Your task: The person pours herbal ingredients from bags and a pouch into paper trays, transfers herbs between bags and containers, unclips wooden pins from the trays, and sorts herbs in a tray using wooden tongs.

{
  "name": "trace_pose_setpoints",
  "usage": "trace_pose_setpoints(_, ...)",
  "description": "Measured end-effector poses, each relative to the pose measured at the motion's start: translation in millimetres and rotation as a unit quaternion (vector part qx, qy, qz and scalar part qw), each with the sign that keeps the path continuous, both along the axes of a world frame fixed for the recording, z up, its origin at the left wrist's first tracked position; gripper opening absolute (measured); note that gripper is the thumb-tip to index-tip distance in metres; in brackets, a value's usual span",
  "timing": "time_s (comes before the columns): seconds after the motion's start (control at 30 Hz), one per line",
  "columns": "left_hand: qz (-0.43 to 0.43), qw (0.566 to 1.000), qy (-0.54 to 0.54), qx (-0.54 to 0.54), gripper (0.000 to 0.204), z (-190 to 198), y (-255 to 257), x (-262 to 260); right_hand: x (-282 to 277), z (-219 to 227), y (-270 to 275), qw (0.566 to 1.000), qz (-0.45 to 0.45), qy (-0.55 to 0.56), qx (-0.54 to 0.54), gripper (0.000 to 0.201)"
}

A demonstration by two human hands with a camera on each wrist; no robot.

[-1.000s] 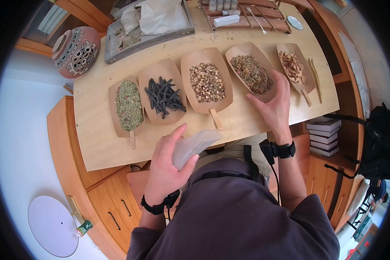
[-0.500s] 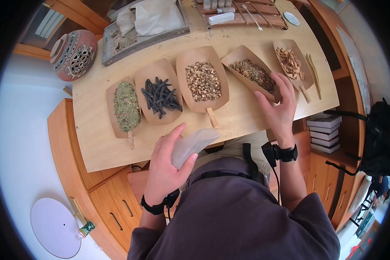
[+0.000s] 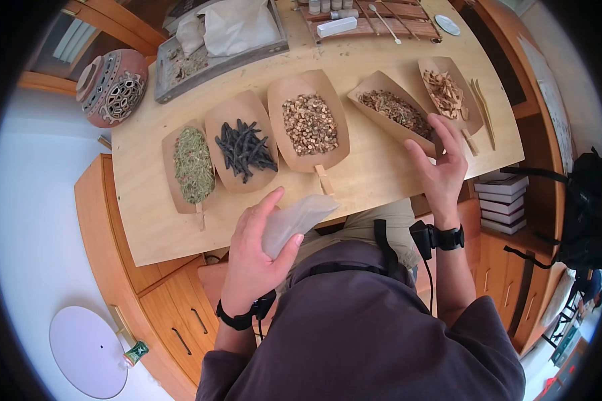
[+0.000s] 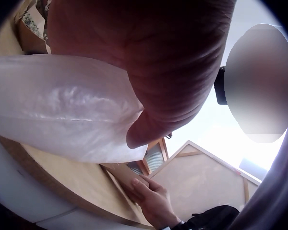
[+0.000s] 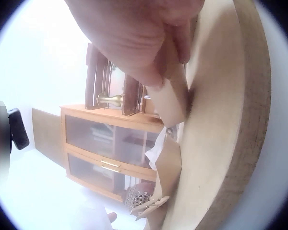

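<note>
1. Hands: apart from each other, each occupied.
2. Left hand (image 3: 251,257): holds a translucent pouch (image 3: 297,224) between thumb and fingers, near the front edge of the worktop (image 3: 368,177). The left wrist view confirms the thumb pressed against the pouch.
3. Right hand (image 3: 443,170): grips the near end of a paper tray (image 3: 383,122), thumb on one side and fingers on the other. The tray holds brown dried mix (image 3: 394,110) and sits at an angle, right of centre; whether its base fully rests on the worktop cannot be told.
4. To the left of that tray, in order outward: a larger tray (image 3: 308,81) of chopped pale-brown pieces with a wooden clip (image 3: 323,179) at its near end; a tray (image 3: 237,107) of black pods (image 3: 245,147); a tray (image 3: 169,150) of green herb (image 3: 194,164).
5. To its right: a tray (image 3: 473,120) of wood-coloured shavings (image 3: 446,93), with slim brass-coloured tools (image 3: 485,115) just beside it.
6. Rear of worktop: a grey wooden tray (image 3: 227,71) bearing white cloth (image 3: 241,30), and a wooden rack (image 3: 421,23). A patterned jar (image 3: 114,87) stands at left.
</note>
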State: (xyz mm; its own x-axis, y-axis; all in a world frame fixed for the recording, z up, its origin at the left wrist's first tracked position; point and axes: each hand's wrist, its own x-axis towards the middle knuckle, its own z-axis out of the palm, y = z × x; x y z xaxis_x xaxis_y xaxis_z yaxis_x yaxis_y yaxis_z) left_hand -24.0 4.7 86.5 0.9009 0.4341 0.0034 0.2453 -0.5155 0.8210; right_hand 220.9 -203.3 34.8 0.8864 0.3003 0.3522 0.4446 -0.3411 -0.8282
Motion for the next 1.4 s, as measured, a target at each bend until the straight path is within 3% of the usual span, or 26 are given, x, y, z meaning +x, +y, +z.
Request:
trace_pose_setpoints(0.17, 0.006, 1.0, 0.008, -0.012, 0.066, 2, -1, 0, 3, -6, -5, 0.999, 0.024, -0.015, 0.046, 0.052)
trace_pose_setpoints(0.23, 0.006, 1.0, 0.009, -0.012, 0.066, 2, -1, 1, -1, -3, -4, 0.999, -0.009, 0.047, 0.023, 0.052)
trace_pose_setpoints(0.37, 0.01, 1.0, 0.005, -0.01, 0.066, 2, 1, 1, 3, -11, -10, 0.999, 0.004, 0.021, 0.049, 0.051)
trace_pose_setpoints(0.47, -0.007, 1.0, -0.008, 0.03, 0.066, 1, 5, 2, 3, -8, -12, 0.994, 0.012, 0.048, 0.093, 0.053)
trace_pose_setpoints(0.63, -0.005, 1.0, -0.018, -0.002, 0.066, 8, 8, 3, 1, 3, -12, 0.98, 0.076, 0.093, 0.157, 0.053)
trace_pose_setpoints(0.8, -0.004, 0.998, -0.038, -0.046, 0.068, 17, 7, 7, -7, 15, -9, 0.974, 0.162, 0.069, 0.146, 0.057)
trace_pose_setpoints(1.03, 0.028, 0.989, -0.089, -0.111, 0.069, 30, -3, 17, -22, 26, 2, 0.918, 0.319, 0.153, 0.18, 0.059)
trace_pose_setpoints(1.13, -0.017, 0.994, -0.084, -0.068, 0.064, 16, 5, 13, -23, 28, 3, 0.899, 0.355, 0.178, 0.186, 0.058)
trace_pose_setpoints(1.2, -0.026, 0.995, -0.079, -0.062, 0.059, 18, 5, 13, -23, 28, 3, 0.894, 0.357, 0.197, 0.188, 0.06)
trace_pose_setpoints(1.3, -0.021, 0.994, -0.069, -0.081, 0.051, 19, 2, 11, -22, 28, 5, 0.89, 0.369, 0.201, 0.18, 0.075)
trace_pose_setpoints(1.37, -0.006, 0.993, -0.07, -0.099, 0.046, 21, 1, 11, -24, 29, 7, 0.864, 0.362, 0.277, 0.215, 0.098)
trace_pose_setpoints(1.4, -0.012, 0.993, -0.072, -0.096, 0.045, 22, 2, 12, -23, 29, 9, 0.864, 0.366, 0.269, 0.218, 0.098)
